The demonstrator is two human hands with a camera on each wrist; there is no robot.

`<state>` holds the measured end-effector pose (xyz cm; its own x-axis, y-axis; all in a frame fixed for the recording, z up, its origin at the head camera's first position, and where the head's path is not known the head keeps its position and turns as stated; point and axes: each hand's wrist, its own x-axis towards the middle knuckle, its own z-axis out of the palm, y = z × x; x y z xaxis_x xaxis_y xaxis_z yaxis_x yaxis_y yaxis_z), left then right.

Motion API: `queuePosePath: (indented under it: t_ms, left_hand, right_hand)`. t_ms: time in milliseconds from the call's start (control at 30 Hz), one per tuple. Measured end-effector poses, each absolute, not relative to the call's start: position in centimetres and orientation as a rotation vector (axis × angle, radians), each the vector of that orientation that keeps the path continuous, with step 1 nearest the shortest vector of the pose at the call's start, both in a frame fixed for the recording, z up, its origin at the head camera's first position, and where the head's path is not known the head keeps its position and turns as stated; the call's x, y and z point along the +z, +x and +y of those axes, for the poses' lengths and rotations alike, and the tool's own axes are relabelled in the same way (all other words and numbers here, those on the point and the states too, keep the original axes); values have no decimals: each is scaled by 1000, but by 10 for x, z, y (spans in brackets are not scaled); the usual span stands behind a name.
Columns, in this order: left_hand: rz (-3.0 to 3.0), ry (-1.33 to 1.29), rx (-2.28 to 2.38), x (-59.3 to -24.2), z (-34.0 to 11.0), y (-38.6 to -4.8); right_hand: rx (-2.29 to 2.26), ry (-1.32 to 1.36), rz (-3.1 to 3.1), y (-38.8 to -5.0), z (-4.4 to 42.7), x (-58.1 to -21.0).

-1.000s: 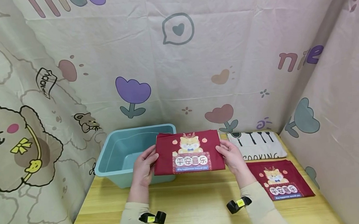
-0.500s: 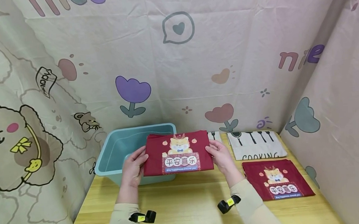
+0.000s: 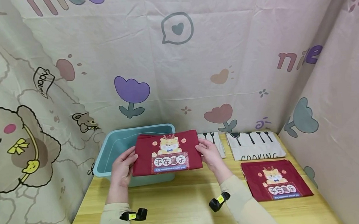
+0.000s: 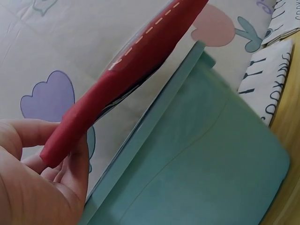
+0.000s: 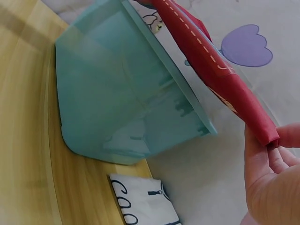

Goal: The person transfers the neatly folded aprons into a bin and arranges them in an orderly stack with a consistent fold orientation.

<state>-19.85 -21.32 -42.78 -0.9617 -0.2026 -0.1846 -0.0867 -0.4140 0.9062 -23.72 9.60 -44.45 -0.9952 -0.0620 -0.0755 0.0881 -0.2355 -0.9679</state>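
A folded dark red cloth (image 3: 169, 159) with a cartoon animal print is held up by both hands in front of the teal bin (image 3: 107, 158), hiding part of its opening. The left hand (image 3: 121, 168) pinches its left edge, thumb on the near face. At the right edge, the right hand (image 3: 211, 155) grips it the same way. In the left wrist view, the cloth (image 4: 126, 70) is seen edge-on between thumb and fingers of the left hand (image 4: 42, 173). The right wrist view has the right hand (image 5: 276, 178) pinching the other end of the cloth (image 5: 220, 79).
On the wooden table (image 3: 177, 205), another folded red cloth (image 3: 275, 181) lies at the right. Behind it is a white cloth (image 3: 256, 145) printed with utensils and COOKING. A second white cloth (image 3: 215, 142) shows partly behind the right hand. Patterned curtains (image 3: 178, 75) stand behind and at the sides.
Both hands have carried the red cloth leftward, farther over the front of the bin. More of the white cloth behind the right hand has come into view.
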Motion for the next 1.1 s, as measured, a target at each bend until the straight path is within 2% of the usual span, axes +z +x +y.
queuePosePath:
  t_ms: [1100]
  left_hand:
    - [-1763, 538, -2448, -415, -273, -205]
  right_hand:
    - [-2226, -77, 1930, -255, 38, -422]
